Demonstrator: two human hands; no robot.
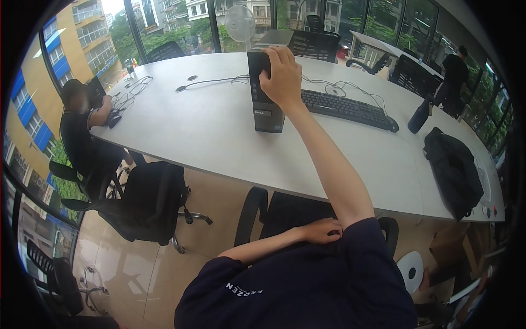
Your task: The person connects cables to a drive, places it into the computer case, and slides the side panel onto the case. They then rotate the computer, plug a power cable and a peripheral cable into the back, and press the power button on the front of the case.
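The computer tower [268, 112], upright on the table [219, 137] left of the keyboard [345, 108], is clasped over its top front edge by the right hand [282, 77], apparently being steadied or repositioned, so a firm hold is called for next; the left hand [323, 230] is rested empty on the right upper arm; the right hand's palm side and the tower's rear are hidden.

I see a long white table [208, 131] spreading under the grip. Black office chairs [148, 203] stand below and left of it, over glossy beige floor tiles [139, 271]. Beyond it, tall windows [181, 22] give daylight behind a standing fan [240, 23].
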